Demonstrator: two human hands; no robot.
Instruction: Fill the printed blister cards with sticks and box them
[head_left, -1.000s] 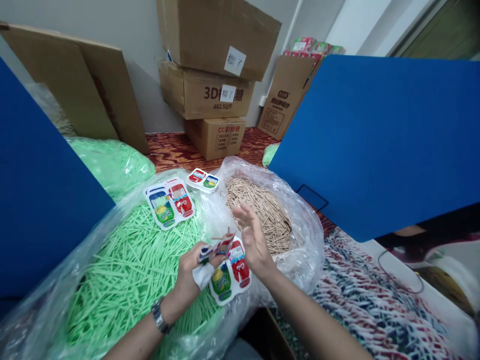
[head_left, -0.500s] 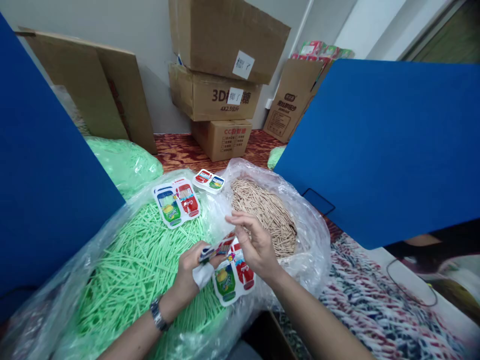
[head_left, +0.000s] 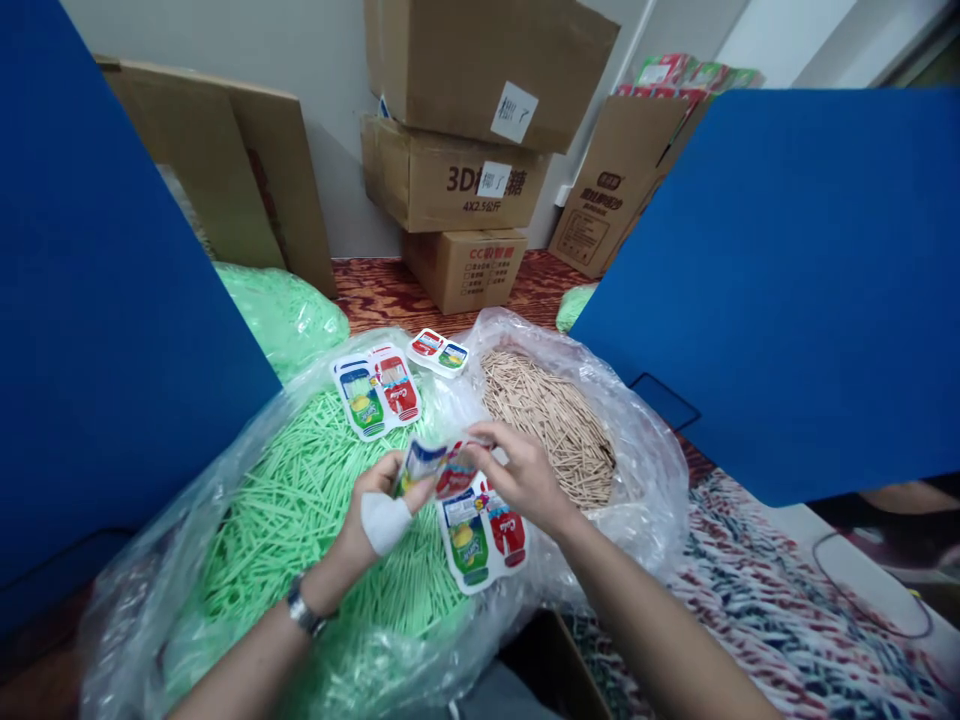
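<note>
Thumb and fingers of the left hand (head_left: 367,505) pinch the blue-and-green end of a bent card (head_left: 454,474), just as they do half a second earlier. The right hand (head_left: 525,475), loosely open beside the card then, now has its thumb and fingertips pinching the red end. The card, formerly almost edge-on, shows more of its slightly blurred printed face; it is held above the green sticks (head_left: 277,520), overlapping in view a flat Sprite-and-Cola card (head_left: 466,538) below. White wrapping (head_left: 386,520) covers the left thumb's base. Farther out, overlapping cards (head_left: 365,398) lie on the green sticks, near smaller-looking cards (head_left: 441,353); tan sticks (head_left: 544,415) fill the bag to the right.
</note>
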